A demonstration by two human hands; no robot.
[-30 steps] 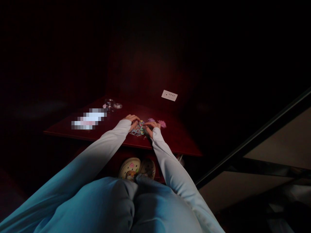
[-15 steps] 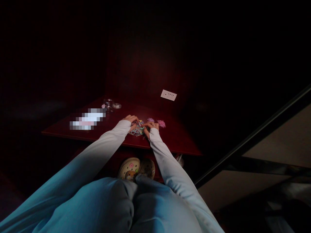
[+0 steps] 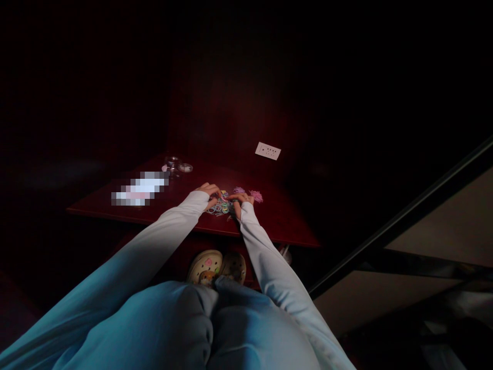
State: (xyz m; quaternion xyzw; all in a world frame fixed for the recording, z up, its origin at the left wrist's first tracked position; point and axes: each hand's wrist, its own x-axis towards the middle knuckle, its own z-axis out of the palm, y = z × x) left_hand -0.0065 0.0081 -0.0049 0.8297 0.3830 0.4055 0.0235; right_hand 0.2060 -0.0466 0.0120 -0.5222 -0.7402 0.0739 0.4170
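Note:
A loose pile of small elastic hair ties (image 3: 221, 208), in pale blue, green, yellow and other colours, lies on the dark red table. My left hand (image 3: 209, 191) rests at the pile's left side, fingers curved over it and thumb apart. From the right, my right hand (image 3: 241, 198) reaches in with its fingers stretched toward the left hand and its thumb lower down. Both hands touch or hover just above the ties; I see nothing gripped. Just beyond the right hand sit a purple bunch (image 3: 239, 190) and a pink bunch (image 3: 256, 196) of similar ties.
A clear jar (image 3: 173, 163) stands at the table's back left, with a round lid (image 3: 186, 168) beside it. A blurred-out bright rectangle (image 3: 140, 189) lies on the left of the table (image 3: 285, 221). A wall socket (image 3: 268, 151) is behind. Clogs (image 3: 208, 262) show below the front edge.
My right hand has shifted slightly right and its thumb has moved away from the pile. The left hand stays nearly in place over the hair ties.

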